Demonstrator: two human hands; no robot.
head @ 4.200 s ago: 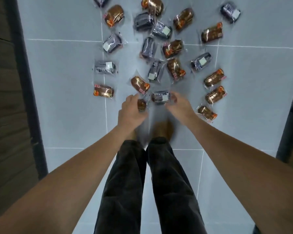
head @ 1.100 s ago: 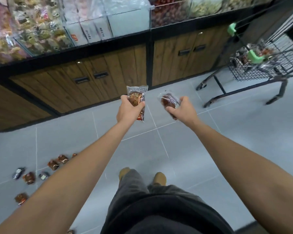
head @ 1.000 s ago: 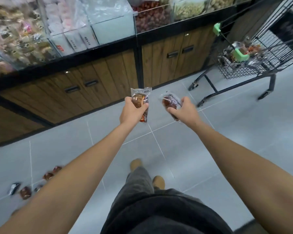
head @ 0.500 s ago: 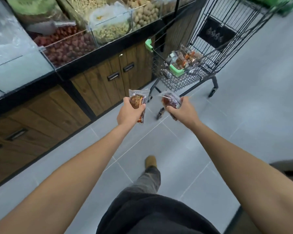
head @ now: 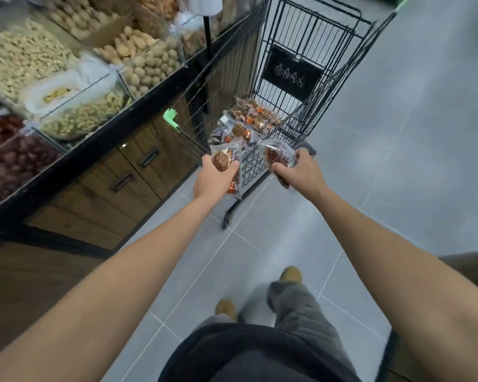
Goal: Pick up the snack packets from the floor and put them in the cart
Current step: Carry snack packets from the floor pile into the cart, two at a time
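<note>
My left hand [head: 211, 179] grips a clear snack packet [head: 225, 158] with a brown cake inside. My right hand [head: 301, 172] grips a second snack packet [head: 278, 155] with a reddish-brown cake. Both hands are stretched out in front of me, just short of the near end of the black wire cart [head: 309, 62]. Several snack packets [head: 250, 119] lie in a heap inside the cart's basket. No packets on the floor are in view.
A display counter [head: 100, 150] with wooden cabinet doors and clear bins of nuts and dried fruit runs along the left, close beside the cart. Grey tiled floor [head: 398, 161] stretches to the right. My feet and dark trousers fill the bottom.
I have turned from the packets on the floor toward the cart. The cart has come much closer and now stands right beyond my hands. Both hands keep their packets.
</note>
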